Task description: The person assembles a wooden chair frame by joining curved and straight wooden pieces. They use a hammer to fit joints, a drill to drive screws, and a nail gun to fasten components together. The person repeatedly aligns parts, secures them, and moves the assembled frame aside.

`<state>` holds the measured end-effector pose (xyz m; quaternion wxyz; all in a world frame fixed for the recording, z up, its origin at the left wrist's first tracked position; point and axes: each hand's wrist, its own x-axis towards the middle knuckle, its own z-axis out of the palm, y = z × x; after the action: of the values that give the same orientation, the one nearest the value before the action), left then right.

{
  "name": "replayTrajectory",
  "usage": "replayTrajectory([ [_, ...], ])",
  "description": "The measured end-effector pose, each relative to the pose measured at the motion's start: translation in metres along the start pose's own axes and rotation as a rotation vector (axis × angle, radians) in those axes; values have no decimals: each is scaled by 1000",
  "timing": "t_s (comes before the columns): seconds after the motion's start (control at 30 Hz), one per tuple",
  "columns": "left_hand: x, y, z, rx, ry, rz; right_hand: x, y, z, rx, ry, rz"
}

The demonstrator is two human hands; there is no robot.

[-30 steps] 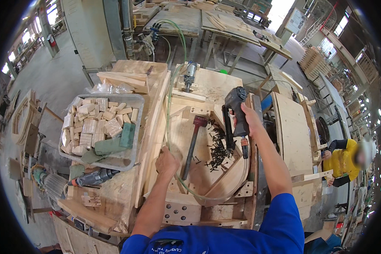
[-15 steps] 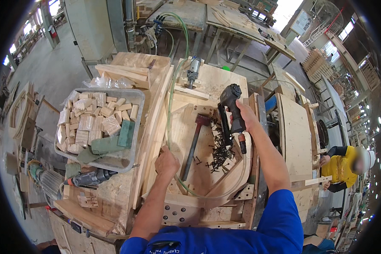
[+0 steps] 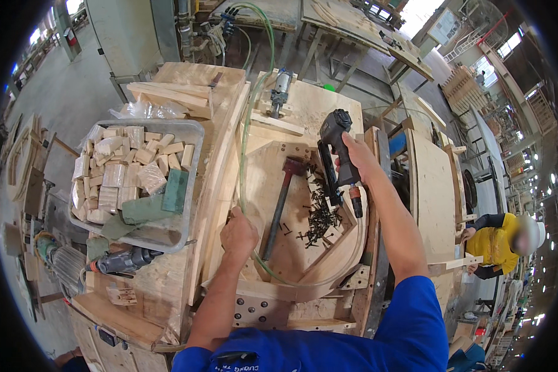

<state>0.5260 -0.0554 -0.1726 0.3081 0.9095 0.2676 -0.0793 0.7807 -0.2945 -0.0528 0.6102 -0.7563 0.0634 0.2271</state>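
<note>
My right hand (image 3: 361, 160) grips a black pneumatic nail gun (image 3: 336, 128) by its handle, holding it over the right side of a wooden jig (image 3: 279, 146). A clear hose runs from the gun's orange-banded coupling and loops across the jig's near side. My left hand (image 3: 239, 235) is closed at the jig's left edge, beside the green air hose (image 3: 242, 180); whatever its fingers hold, if anything, is hidden. Between the hands lies a hammer (image 3: 280, 201) with a dark handle and reddish head. Next to it is a pile of dark screws (image 3: 321, 222), under the gun's nose.
A grey tray (image 3: 195, 158) of small wood blocks and green pieces stands at the left. In front of it lies a power drill (image 3: 127, 260). A pneumatic cylinder (image 3: 281, 90) is fixed at the jig's far end. On the right, a person in yellow (image 3: 502, 245) works beside wooden panels (image 3: 429, 204).
The whole view has shifted slightly, so the bench sits a little higher and further left. Both hands keep nearly the same places over the jig, the right still holding the nail gun.
</note>
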Motion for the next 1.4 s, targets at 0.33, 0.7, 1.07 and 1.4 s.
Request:
replayTrajectory([
  [0.33,-2,2,-6,-99,103,28,-24,7,-4,51,21,-47],
  [0.7,-63,31,-86,-984,132,245,-204,86,-83,646,125,94],
  [1.07,-92,27,-115,-1013,185,293,-225,128,-78,495,316,86],
  [1.4,-94,19,-118,-1001,184,272,-228,126,-74,387,382,74],
])
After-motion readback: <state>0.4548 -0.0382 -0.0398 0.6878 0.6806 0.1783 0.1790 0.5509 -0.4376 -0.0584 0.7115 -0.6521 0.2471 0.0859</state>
